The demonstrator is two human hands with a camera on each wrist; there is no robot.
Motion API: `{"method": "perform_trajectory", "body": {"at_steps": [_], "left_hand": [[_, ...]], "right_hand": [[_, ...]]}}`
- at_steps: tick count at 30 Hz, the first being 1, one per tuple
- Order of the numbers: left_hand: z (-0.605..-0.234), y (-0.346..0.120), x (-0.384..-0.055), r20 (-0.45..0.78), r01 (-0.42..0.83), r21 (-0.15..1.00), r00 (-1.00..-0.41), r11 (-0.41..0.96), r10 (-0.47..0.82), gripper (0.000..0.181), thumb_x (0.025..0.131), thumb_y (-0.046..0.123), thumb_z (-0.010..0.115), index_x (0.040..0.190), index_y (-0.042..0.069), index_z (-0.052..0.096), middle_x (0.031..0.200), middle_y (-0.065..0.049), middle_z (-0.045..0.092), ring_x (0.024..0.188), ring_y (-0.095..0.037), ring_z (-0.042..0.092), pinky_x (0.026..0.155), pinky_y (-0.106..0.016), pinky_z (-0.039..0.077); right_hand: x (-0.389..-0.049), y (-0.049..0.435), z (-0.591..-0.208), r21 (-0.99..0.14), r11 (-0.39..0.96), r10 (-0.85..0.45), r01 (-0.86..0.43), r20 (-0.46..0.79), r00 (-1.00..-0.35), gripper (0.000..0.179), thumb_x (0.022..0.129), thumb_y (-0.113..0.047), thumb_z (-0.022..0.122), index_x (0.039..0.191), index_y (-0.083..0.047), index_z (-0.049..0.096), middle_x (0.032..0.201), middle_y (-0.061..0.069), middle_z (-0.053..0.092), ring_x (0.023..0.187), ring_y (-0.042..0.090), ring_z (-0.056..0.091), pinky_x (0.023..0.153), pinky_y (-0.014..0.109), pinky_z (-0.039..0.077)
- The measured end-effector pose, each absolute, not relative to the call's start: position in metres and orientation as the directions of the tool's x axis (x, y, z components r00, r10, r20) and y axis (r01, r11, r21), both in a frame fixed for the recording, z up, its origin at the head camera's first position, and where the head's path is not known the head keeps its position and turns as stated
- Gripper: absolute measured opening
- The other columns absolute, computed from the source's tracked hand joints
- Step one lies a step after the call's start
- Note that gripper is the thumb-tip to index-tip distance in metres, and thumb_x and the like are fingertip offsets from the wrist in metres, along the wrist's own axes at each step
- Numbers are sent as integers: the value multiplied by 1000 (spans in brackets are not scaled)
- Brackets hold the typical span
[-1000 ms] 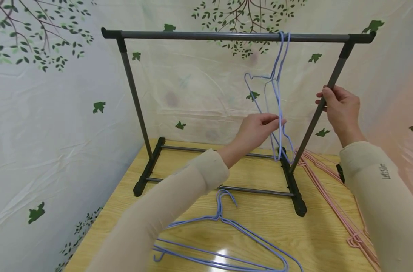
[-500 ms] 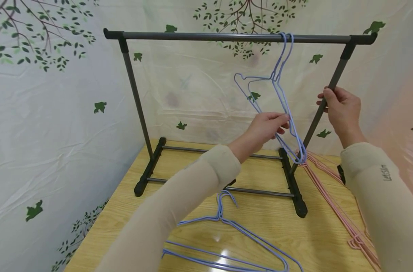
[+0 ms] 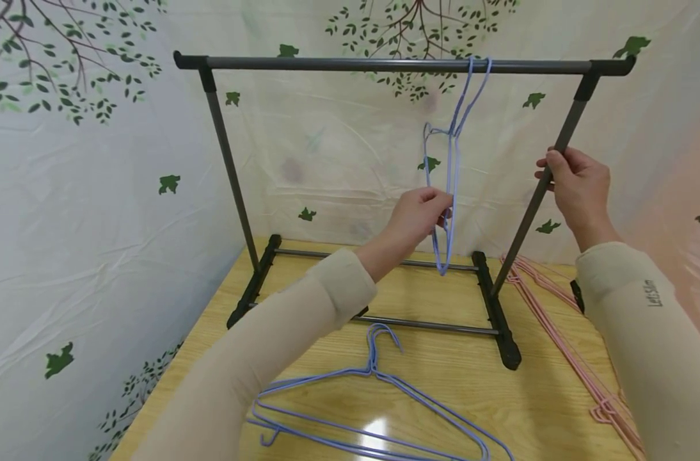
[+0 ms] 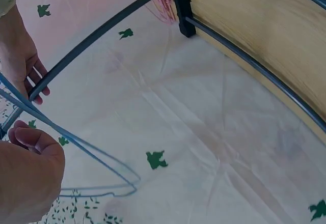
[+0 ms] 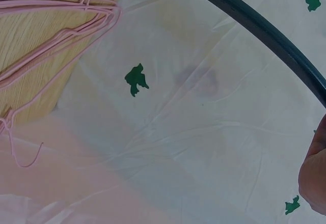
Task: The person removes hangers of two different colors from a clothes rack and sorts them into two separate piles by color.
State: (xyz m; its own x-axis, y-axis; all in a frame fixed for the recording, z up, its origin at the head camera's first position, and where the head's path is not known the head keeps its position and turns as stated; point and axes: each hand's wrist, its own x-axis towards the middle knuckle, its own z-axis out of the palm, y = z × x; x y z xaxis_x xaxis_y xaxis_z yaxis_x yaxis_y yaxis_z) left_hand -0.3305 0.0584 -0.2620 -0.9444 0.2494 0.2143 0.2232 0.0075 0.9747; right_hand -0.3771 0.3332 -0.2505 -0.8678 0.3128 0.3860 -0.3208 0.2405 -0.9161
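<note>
Two blue wire hangers (image 3: 455,153) hang by their hooks from the top bar of a dark metal clothes rack (image 3: 338,64), right of its middle. My left hand (image 3: 416,214) pinches these hangers by their near side; in the left wrist view the blue wires (image 4: 66,132) run past the thumb. On the right, my right hand (image 3: 583,186) grips the rack's slanted upright (image 3: 537,198), thumb on the near side and fingers behind it. Only an edge of the right hand (image 5: 313,173) shows in the right wrist view, beside the dark upright (image 5: 265,25).
More blue hangers (image 3: 419,394) lie on the wooden table (image 3: 471,365) in front of the rack. Several pink hangers (image 3: 557,326) lie along the table's right side. A pale curtain (image 3: 350,153) with leaf prints surrounds the table at the back and sides.
The left hand first moved slightly right, then back left, swinging the two blue hangers so their lower ends now hang further left. The right hand has stayed on the upright.
</note>
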Motion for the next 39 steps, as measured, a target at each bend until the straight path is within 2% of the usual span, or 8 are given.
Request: {"method": "perform_trajectory", "body": {"at_steps": [5,9,15,22,27,32,39], "left_hand": [[-254,32,-331,265,297,948,-937,118,226,20,97,12,61,84,-1,69,73,-3,64,68,-16,58,66,-24,48],[-243,9,-332,268,314,917,-941,245,205,19,96,14,62,88,0,72,76,-3,65,71,-15,58,66,-25,47],[-230,-19,-331,320,364,845,-931,392,173,22,97,24,64,88,6,73,76,-2,65,66,-15,52,64,-27,44],[-230,-38,-333,398,419,796,-906,436,143,23,97,29,67,91,10,77,82,1,71,72,-15,59,69,-29,48],[-232,-47,-334,493,477,724,-863,497,110,22,96,30,68,93,12,79,79,4,71,67,-12,60,66,-27,47],[-235,-53,-334,577,523,669,-813,528,76,22,97,28,67,97,10,80,80,1,73,64,-11,59,65,-26,46],[-239,-65,-337,648,563,630,-760,535,37,22,98,25,65,95,9,80,69,-3,68,58,-14,53,62,-25,42]], "right_hand": [[-377,333,-250,-917,260,321,-303,377,-869,42,97,-36,61,129,-10,65,95,-9,69,84,4,67,74,12,50],[-376,334,-249,-921,262,328,-289,367,-871,43,96,-37,61,130,-11,65,96,-10,69,85,4,67,75,13,50],[-375,336,-250,-924,253,330,-287,362,-872,41,96,-37,61,129,-11,65,96,-9,69,84,3,67,73,12,50],[-374,336,-253,-914,283,334,-290,377,-864,38,97,-37,60,126,-12,66,97,-10,69,86,3,67,76,13,51],[-373,335,-253,-910,281,331,-305,390,-859,37,97,-36,60,125,-12,67,96,-10,69,85,3,67,76,12,51],[-374,333,-253,-908,274,329,-315,397,-857,38,97,-36,61,125,-12,67,95,-9,69,85,4,67,76,12,51],[-376,331,-251,-912,222,308,-343,400,-863,36,96,-34,64,122,-10,68,92,-8,70,82,5,68,70,11,51]]}}
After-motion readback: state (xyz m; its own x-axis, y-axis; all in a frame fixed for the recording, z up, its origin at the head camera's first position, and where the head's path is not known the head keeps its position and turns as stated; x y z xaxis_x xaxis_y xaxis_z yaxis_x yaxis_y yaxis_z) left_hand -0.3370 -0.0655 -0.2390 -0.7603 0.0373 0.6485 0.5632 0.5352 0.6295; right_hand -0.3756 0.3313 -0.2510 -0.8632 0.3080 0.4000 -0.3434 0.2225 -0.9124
